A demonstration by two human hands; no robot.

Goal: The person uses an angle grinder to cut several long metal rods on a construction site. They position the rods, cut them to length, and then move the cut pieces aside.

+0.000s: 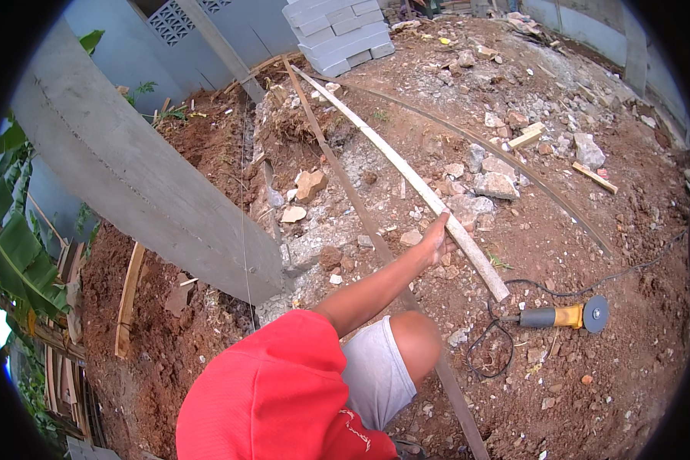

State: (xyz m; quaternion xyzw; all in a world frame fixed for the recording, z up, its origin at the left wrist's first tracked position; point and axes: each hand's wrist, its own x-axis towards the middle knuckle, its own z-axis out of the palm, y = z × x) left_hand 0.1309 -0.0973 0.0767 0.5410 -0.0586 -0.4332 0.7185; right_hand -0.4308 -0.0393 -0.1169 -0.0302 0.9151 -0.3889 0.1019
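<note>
My left hand [438, 241] is closed around a long, narrow, pale strip [395, 157], near its closer end. I cannot tell whether the strip is wood or metal. It runs away from me to the far left, over dirt and rubble. My left forearm reaches out of a red sleeve, past my bent knee. Just beyond the strip's near end lies an angle grinder [569, 316] with a yellow and dark body, a grey disc and a black cord [563, 294]. My right hand is out of the picture.
A long brown bar [349, 169] passes beside my knee; another thin bar [506, 159] lies to the right. A grey concrete column [157, 184] leans across the left. Broken stones [496, 185] and wood offcuts [594, 177] litter the dirt. Grey blocks [337, 38] are stacked far back.
</note>
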